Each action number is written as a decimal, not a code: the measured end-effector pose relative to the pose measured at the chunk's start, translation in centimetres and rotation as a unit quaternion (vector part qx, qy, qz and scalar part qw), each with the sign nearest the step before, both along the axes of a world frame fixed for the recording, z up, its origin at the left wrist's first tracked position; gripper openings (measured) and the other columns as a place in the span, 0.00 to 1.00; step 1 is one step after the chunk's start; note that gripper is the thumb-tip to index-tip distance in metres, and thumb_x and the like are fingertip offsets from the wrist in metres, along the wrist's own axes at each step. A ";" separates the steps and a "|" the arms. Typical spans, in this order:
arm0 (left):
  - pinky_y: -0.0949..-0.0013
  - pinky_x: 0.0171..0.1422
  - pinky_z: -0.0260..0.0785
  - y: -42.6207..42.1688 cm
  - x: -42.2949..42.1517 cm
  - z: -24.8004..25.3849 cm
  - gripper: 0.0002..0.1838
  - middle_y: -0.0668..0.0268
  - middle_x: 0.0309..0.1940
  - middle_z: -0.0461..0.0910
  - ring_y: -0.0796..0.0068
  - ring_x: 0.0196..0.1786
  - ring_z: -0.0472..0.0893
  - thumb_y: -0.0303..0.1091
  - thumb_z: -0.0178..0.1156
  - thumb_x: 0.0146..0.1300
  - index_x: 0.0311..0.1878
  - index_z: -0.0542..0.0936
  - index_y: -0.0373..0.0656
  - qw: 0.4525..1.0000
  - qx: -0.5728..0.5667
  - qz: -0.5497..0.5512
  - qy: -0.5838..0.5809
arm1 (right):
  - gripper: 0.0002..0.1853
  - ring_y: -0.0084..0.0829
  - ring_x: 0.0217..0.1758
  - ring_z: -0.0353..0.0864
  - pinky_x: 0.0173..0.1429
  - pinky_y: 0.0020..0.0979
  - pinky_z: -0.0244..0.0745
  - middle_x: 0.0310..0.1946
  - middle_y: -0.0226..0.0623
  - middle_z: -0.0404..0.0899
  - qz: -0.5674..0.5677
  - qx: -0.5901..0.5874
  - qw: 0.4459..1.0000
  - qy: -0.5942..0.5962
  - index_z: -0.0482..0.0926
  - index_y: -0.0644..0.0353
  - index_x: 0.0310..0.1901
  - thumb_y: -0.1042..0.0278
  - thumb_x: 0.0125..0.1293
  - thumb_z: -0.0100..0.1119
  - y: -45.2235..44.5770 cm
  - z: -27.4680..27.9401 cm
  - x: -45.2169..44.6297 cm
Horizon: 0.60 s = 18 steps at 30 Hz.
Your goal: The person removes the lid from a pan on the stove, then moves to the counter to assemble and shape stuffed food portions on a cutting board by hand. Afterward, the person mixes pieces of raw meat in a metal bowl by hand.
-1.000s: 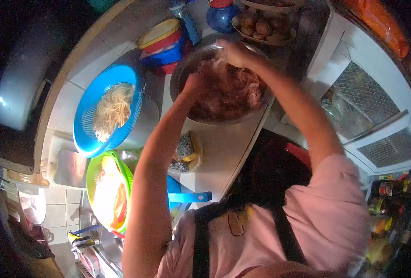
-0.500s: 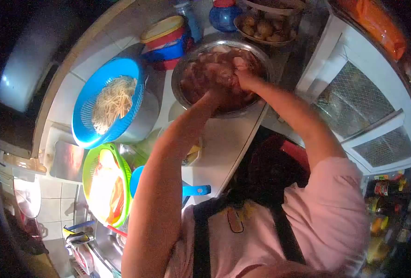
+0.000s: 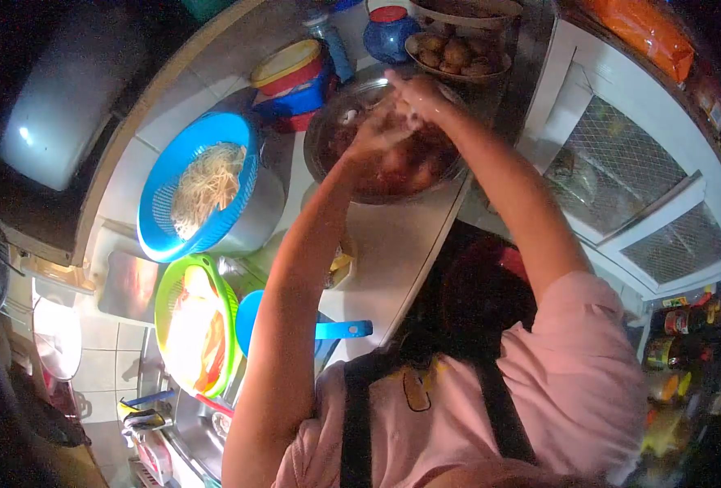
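Observation:
A wide metal basin (image 3: 320,167) on the counter holds dark red, wet pieces that look like raw meat. Above it, my left hand (image 3: 379,132) is open, fingers stretched toward the far side, holding nothing that I can see. My right hand (image 3: 422,99) is close beside it, also over the basin, with its fingers extended and partly blurred. The fingers of both hands overlap in view; whether they touch I cannot tell. A small pale bit shows near the basin's left inner side.
Left of the basin, a blue colander (image 3: 150,207) of pale noodle-like strands rests on a metal pot (image 3: 267,199). Nearer stand a green basket (image 3: 229,301) and a blue-handled utensil (image 3: 344,329). Stacked tubs (image 3: 289,69), a blue jar (image 3: 389,41) and a basket of round brown produce (image 3: 456,55) stand behind.
Both hands have risen out of the meat and come closer together over the basin's far part, with fingers opened. The view has shifted slightly.

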<state>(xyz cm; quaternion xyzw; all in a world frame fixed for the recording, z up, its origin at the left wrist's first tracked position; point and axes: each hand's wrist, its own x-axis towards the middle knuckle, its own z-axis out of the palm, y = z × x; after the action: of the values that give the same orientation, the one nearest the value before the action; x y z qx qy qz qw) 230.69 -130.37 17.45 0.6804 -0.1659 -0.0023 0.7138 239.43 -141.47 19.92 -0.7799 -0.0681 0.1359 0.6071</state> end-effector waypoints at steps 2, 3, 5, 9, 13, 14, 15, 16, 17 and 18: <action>0.70 0.45 0.68 0.7 0.9 -1.6 0.20 0.67 0.43 0.74 0.75 0.43 0.75 0.32 0.59 0.55 0.51 0.70 0.41 0.996 0.047 0.049 -0.060 | 0.21 0.24 0.25 0.72 0.27 0.27 0.65 0.23 0.26 0.75 -0.011 0.090 0.983 0.159 0.76 0.51 0.43 0.45 0.55 0.56 0.7 -0.2 -0.8; 0.71 0.43 0.68 1.8 1.7 -2.1 0.16 0.69 0.38 0.75 0.76 0.40 0.75 0.33 0.60 0.54 0.46 0.72 0.40 0.978 0.157 0.130 -0.037 | 0.22 0.23 0.23 0.71 0.27 0.26 0.65 0.22 0.26 0.75 0.049 0.093 0.990 0.089 0.75 0.52 0.43 0.45 0.54 0.56 1.0 -0.6 -1.1; 0.72 0.38 0.68 1.1 -0.8 0.9 0.11 0.69 0.30 0.79 0.76 0.33 0.77 0.37 0.62 0.51 0.35 0.77 0.41 0.908 0.325 0.264 0.000 | 0.21 0.21 0.21 0.71 0.27 0.24 0.66 0.20 0.27 0.75 0.209 0.093 0.969 -0.094 0.76 0.56 0.39 0.45 0.56 0.54 0.7 -1.4 -1.5; 0.73 0.39 0.69 5.1 2.4 -4.5 0.14 0.67 0.33 0.80 0.71 0.34 0.79 0.37 0.62 0.49 0.39 0.78 0.43 0.917 0.313 0.235 -0.074 | 0.13 0.20 0.33 0.75 0.34 0.30 0.70 0.29 0.32 0.78 0.129 -0.063 0.966 -0.216 0.78 0.61 0.32 0.58 0.57 0.57 1.7 -4.3 0.3; 0.67 0.47 0.68 8.2 3.7 -5.7 0.15 0.59 0.44 0.76 0.68 0.43 0.76 0.38 0.53 0.56 0.47 0.76 0.48 0.770 0.529 0.139 -0.328 | 0.15 0.34 0.38 0.77 0.41 0.36 0.71 0.33 0.42 0.78 0.150 -0.265 0.871 -0.385 0.77 0.62 0.39 0.67 0.49 0.60 -1.0 -5.4 3.8; 0.64 0.49 0.67 9.2 4.7 -7.1 0.16 0.58 0.48 0.73 0.66 0.47 0.75 0.40 0.50 0.58 0.50 0.74 0.50 0.672 0.598 0.081 -0.430 | 0.17 0.39 0.41 0.76 0.44 0.39 0.71 0.36 0.47 0.77 0.149 -0.342 0.867 -0.332 0.76 0.63 0.41 0.71 0.45 0.59 -2.2 -3.8 3.0; 0.64 0.49 0.67 9.3 4.7 -7.3 0.16 0.58 0.48 0.73 0.66 0.47 0.75 0.40 0.50 0.58 0.50 0.74 0.50 0.672 0.598 0.080 -0.429 | 0.24 0.41 0.44 0.75 0.47 0.39 0.70 0.41 0.48 0.75 0.196 -0.421 0.828 -0.316 0.73 0.60 0.46 0.68 0.43 0.63 -3.0 -4.4 3.2; 0.64 0.51 0.65 9.3 4.7 -7.5 0.17 0.58 0.49 0.73 0.66 0.48 0.74 0.41 0.50 0.59 0.50 0.74 0.49 0.675 0.598 0.098 -0.421 | 0.30 0.43 0.47 0.74 0.50 0.39 0.70 0.45 0.49 0.73 0.240 -0.496 0.780 -0.298 0.71 0.56 0.51 0.65 0.41 0.66 -3.6 -5.0 3.5; 0.64 0.52 0.64 9.1 4.7 -7.7 0.17 0.58 0.49 0.72 0.66 0.49 0.73 0.41 0.50 0.59 0.51 0.73 0.49 0.679 0.596 0.115 -0.413 | 0.30 0.43 0.47 0.74 0.50 0.39 0.70 0.45 0.49 0.73 0.241 -0.495 0.780 -0.297 0.71 0.56 0.51 0.65 0.41 0.66 -3.4 -7.3 4.4; 0.63 0.53 0.62 8.8 4.8 -7.9 0.18 0.58 0.50 0.72 0.65 0.49 0.73 0.41 0.50 0.59 0.51 0.72 0.49 0.682 0.594 0.133 -0.406 | 0.32 0.41 0.45 0.75 0.48 0.40 0.70 0.43 0.48 0.75 0.310 -0.447 0.762 -0.351 0.69 0.58 0.53 0.65 0.40 0.64 -2.7 -10.8 5.9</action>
<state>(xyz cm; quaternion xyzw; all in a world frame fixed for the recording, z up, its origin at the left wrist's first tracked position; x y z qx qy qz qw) 235.47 -121.61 9.57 0.9106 -0.3113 0.2714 0.0153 245.36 -144.19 9.12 -0.8925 -0.4460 0.0481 0.0479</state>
